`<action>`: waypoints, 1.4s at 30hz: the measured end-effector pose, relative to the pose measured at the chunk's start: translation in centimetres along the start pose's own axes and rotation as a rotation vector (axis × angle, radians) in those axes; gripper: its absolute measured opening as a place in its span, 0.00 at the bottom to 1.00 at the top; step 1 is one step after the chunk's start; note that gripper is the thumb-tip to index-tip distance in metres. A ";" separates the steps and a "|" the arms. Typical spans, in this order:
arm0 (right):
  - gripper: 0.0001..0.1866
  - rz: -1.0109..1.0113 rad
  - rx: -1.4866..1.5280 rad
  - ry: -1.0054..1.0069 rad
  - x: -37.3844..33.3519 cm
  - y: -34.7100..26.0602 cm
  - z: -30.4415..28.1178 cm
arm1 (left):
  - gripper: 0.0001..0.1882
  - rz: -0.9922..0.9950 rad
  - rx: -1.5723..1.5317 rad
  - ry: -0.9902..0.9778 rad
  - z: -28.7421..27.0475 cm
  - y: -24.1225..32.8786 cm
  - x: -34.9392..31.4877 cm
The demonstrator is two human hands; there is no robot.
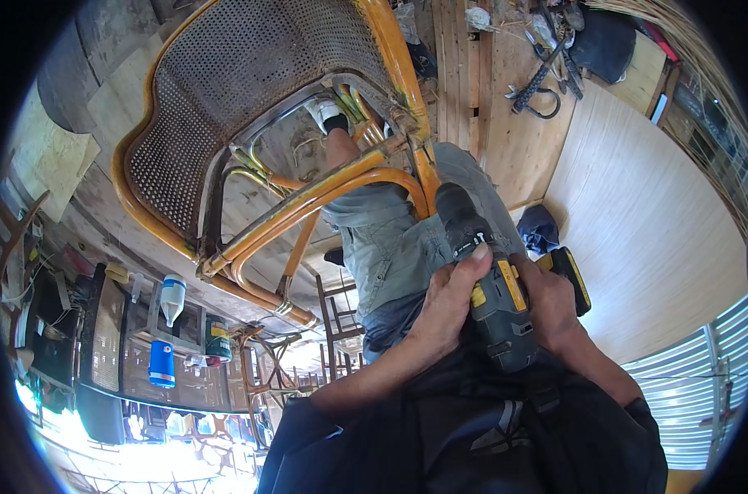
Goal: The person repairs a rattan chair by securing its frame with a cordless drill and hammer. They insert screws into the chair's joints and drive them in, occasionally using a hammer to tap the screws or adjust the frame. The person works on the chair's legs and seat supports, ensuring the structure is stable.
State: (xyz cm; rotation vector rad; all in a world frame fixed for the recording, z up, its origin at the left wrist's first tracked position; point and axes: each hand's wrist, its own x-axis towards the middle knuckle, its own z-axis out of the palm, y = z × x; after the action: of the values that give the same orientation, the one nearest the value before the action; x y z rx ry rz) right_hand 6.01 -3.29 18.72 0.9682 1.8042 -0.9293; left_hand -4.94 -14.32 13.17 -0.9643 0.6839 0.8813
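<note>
I have a black-and-yellow cordless drill [501, 317] in both hands, close in front of my dark shirt. My left hand [448, 300] grips its side, the thumb lying by the collar behind the chuck [459, 210]. Around the handle is my right hand [547, 300], its fingers partly hidden; the battery [573, 280] sticks out beyond it. The chuck points away from me, near a leg of a cane chair; no bit can be made out. That chair, with woven back [250, 70] and glossy yellow-brown frame [333, 185], lies tipped over, its seat frame open around my leg.
A pale wooden board [645, 222] leans at the right. Pliers-like tools [547, 78] and scraps lie on the planks at the top right. At the lower left, a glue bottle [173, 300], a blue can [161, 364] and a dark tin [217, 342] stand near more chair frames.
</note>
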 end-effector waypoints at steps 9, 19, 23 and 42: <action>0.22 0.012 -0.007 0.007 0.4 0.0 -0.2 | 0.25 -0.005 -0.047 0.000 0.3 0.4 0.3; 0.26 0.008 0.043 -0.133 0.5 -0.4 -1.5 | 0.27 -0.003 -0.023 -0.011 0.3 0.2 -0.6; 0.31 -0.001 0.060 -0.093 -1.4 -0.2 -2.7 | 0.31 0.024 0.209 -0.070 0.4 -0.4 -2.7; 0.43 0.626 0.481 0.572 9.9 18.4 6.4 | 0.19 1.275 1.689 0.719 -9.7 8.0 6.1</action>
State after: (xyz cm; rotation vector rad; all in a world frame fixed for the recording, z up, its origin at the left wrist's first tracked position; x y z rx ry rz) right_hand 21.17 1.25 3.64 2.1272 1.5479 -0.7245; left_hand -10.05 -18.77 0.94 0.9283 2.2246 0.5675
